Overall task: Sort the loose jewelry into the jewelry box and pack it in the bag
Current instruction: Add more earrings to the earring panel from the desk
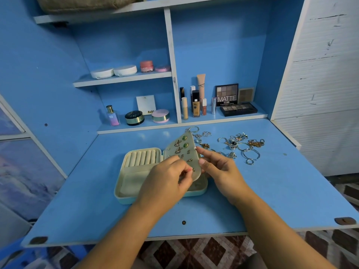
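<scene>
Both hands meet over the open jewelry box at the middle of the blue bench: the left hand pinches a small earring against the lower edge of the raised earring panel, while the right hand grips that panel's right edge between thumb and fingers. Studs already dot the tilted panel, and the ring rolls sit bare at its 9 o'clock. Loose jewelry, chains, rings and bangles, lies scattered at 2 o'clock from the box, near the shelf of cosmetics.
</scene>
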`<state>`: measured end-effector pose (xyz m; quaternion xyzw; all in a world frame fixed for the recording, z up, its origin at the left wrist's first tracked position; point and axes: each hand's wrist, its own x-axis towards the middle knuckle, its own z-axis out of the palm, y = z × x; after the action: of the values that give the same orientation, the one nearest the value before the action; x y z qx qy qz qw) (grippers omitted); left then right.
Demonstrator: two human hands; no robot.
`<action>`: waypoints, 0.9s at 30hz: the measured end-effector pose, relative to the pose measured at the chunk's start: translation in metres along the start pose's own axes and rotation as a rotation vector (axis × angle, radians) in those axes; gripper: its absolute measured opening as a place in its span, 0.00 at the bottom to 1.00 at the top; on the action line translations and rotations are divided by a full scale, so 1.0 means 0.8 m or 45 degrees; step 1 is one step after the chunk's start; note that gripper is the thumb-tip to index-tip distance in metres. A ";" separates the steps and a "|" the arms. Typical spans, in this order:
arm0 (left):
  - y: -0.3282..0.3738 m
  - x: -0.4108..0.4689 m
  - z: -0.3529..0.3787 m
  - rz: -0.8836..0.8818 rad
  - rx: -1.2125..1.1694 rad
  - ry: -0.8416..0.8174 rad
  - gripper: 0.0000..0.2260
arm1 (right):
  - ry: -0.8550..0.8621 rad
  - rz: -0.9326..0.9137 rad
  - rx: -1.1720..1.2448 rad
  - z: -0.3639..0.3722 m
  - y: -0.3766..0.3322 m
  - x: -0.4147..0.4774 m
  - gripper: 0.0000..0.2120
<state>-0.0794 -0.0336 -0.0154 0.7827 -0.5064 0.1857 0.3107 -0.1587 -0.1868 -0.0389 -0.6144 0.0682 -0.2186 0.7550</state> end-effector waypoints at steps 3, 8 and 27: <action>0.000 -0.007 0.000 -0.002 -0.091 -0.022 0.08 | -0.006 -0.012 -0.013 -0.001 0.000 0.000 0.18; -0.004 -0.020 0.002 -0.062 -0.192 0.000 0.16 | -0.055 -0.025 -0.004 0.000 -0.001 -0.002 0.17; -0.021 -0.028 0.012 -0.037 -0.297 0.329 0.10 | 0.435 0.007 -1.447 -0.073 -0.039 0.060 0.10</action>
<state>-0.0736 -0.0196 -0.0410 0.7182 -0.4689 0.2203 0.4646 -0.1449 -0.2639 -0.0145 -0.8783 0.2970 -0.2416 0.2864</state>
